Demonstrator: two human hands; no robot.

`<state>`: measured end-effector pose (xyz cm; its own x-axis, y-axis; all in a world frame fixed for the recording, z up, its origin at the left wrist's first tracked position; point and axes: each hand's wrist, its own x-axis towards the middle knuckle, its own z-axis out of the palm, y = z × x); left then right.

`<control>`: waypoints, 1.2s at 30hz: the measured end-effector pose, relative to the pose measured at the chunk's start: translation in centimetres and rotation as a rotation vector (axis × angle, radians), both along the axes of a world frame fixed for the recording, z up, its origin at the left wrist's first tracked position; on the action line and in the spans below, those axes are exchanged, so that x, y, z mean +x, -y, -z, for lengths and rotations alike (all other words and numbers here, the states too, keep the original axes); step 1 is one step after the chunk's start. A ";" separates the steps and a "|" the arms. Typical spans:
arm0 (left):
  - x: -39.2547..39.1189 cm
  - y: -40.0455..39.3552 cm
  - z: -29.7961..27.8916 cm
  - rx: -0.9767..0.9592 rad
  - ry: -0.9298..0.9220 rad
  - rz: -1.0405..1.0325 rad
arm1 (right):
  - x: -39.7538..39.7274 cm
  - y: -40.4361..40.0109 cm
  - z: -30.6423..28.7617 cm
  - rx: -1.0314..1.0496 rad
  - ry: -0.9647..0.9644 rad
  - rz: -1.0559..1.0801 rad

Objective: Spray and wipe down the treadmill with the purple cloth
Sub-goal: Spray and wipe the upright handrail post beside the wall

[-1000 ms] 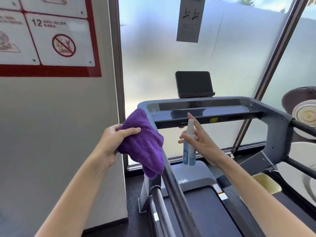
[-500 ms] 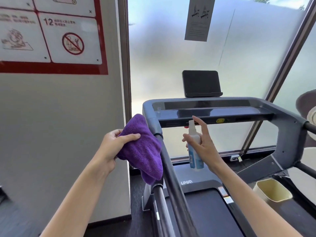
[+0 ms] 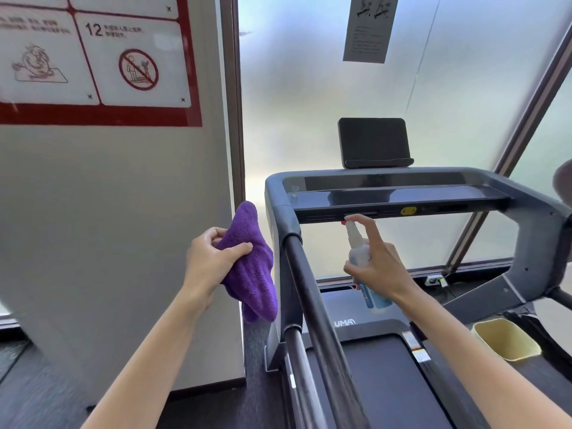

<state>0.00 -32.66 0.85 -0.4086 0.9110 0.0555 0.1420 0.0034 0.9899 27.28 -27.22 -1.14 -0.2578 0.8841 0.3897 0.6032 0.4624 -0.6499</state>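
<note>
The grey treadmill [image 3: 526, 209] fills the right half, its dark left handrail [image 3: 305, 274] running toward me. My left hand [image 3: 210, 261] grips the bunched purple cloth [image 3: 250, 267] just left of the handrail, apart from it. My right hand [image 3: 380, 267] holds a small spray bottle [image 3: 359, 258] with a blue label, tilted, its nozzle pointing left at the upper handrail. The index finger rests on top of the pump. The bottle sits just below the console's underside.
A grey wall with a red-framed rules sign [image 3: 93, 63] stands close on the left. Frosted window panes lie behind the treadmill, with a black tablet holder [image 3: 373, 142] on the console. A pale yellow bin [image 3: 504, 339] sits on the floor at right.
My left hand drew the cloth off the handrail to the left. The spray bottle rose a little toward the console and tilted. The view shifted left.
</note>
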 end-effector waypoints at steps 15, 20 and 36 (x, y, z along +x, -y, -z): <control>0.0 -0.9 2.8 -0.040 -0.251 -0.005 | -0.4 -0.7 0.7 -0.017 0.197 -0.063; 0.2 -1.4 2.9 -0.059 -0.242 0.005 | -0.8 -1.4 0.9 -0.024 0.242 -0.019; 0.0 -1.8 3.7 -0.084 -0.226 -0.022 | -1.6 -1.5 1.8 -0.041 0.085 -0.139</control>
